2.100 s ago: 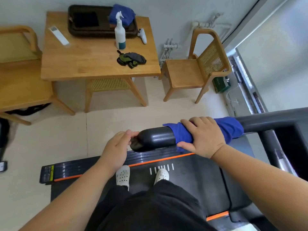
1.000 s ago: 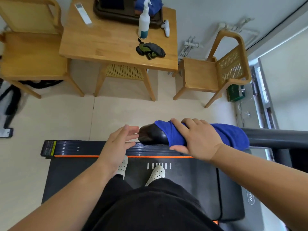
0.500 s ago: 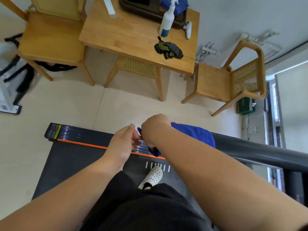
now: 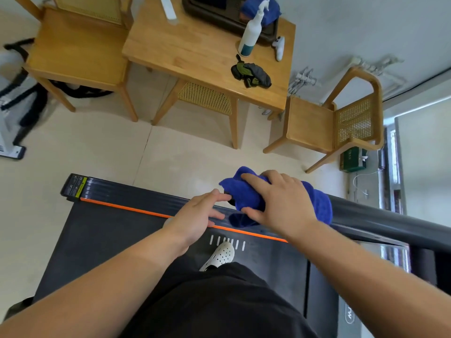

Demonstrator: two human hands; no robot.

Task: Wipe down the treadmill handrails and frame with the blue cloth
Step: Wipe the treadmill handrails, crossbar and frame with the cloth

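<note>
One dark treadmill deck (image 4: 117,235) fills the lower part of the view, with an orange strip along its far edge, and the person stands on it in black shorts. Beyond it, on the pale floor, stands a wooden counter (image 4: 195,52). An armchair (image 4: 310,123) with a cane back stands just beside one end of the counter, and a second chair (image 4: 73,50) stands at the other end.

The grey handrail (image 4: 380,220) runs in from the right edge and ends above the deck's far edge. The blue cloth (image 4: 246,196) is wrapped over that end and covers nearly all of it. The right hand (image 4: 280,203) grips the cloth round the rail, fingers curled over the top and thumb on the near side. The left hand (image 4: 195,215) is spread loosely with its fingers nearly straight. Its fingertips reach the rail's tip just beside the cloth, though I cannot tell whether they touch it.

On the counter a dark tray (image 4: 219,13) lies at the back, and a white spray bottle (image 4: 251,32) stands upright in front of it. A crumpled dark bundle (image 4: 251,74) lies near the front edge, and a white controller (image 4: 279,47) lies beside the bottle. One white shoe (image 4: 219,256) shows on the deck below the hands.
</note>
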